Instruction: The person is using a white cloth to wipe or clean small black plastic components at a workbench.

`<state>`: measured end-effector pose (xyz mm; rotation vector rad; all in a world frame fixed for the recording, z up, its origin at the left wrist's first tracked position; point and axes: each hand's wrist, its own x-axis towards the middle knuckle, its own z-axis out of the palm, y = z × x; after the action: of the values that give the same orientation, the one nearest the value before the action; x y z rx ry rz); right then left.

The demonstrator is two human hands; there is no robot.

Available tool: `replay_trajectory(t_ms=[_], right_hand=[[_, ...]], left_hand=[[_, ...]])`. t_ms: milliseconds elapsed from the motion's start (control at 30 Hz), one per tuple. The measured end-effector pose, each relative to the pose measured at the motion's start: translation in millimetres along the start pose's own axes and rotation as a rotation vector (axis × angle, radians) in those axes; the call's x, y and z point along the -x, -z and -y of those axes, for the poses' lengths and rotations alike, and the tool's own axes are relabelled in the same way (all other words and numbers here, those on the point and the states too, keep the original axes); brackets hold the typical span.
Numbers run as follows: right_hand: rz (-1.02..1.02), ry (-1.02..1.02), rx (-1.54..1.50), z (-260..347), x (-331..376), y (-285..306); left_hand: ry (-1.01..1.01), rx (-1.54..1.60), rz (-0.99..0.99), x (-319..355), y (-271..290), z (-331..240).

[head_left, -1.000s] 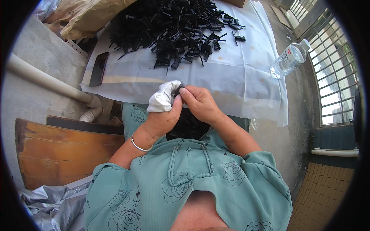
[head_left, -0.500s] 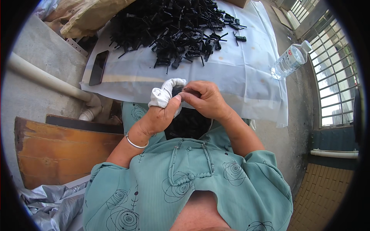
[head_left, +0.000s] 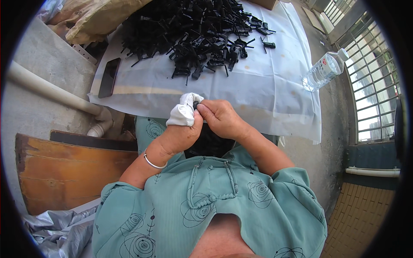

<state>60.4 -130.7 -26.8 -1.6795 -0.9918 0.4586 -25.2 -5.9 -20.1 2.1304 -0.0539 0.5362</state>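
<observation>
At the far left, the phone [head_left: 109, 77] is left lying on the white sheet [head_left: 146, 92], untouched. Next comes the left hand [head_left: 188, 131], its fingers covered by white cloth [head_left: 181, 114], and between them and the thumb the black part [head_left: 195, 105] is clamped, held up just beyond the lap. Above, the pile [head_left: 189, 34] of similar parts is spread over the sheet, seemingly undisturbed. Below the hands, dark pieces [head_left: 208, 144] are half hidden at the lap.

Now the right hand [head_left: 221, 118], and here the change is seen: half a second ago its fingers were arched higher and looser; now they have been curled down, thumb and forefinger brought together on the part's right side, right up against the left thumb. How much of the part is covered by those fingertips cannot be told. By this, it may be judged, the piece is being worked by both hands, not yet released. Farthest right, the bottle [head_left: 323, 72] is left tilted in view.
</observation>
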Motion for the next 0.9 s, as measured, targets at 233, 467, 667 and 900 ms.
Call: replay_trajectory(t_ms=[233,467,667,900], right_hand=[[-0.376,0.009,0.616,-42,-52,52],[-0.154,-0.069,0.792,-47,-56,53],[-0.286,0.114,0.593,-38,-16,52],[0.252,-0.161,-0.192,2,4,52]], left_hand=[[-0.081,-0.393,0.309,2,16,21],[0.217,0.021,0.053,-1,7,27],[0.16,0.162,0.011,-7,-6,22],[-0.236,0.104,0.1,-13,5,2]])
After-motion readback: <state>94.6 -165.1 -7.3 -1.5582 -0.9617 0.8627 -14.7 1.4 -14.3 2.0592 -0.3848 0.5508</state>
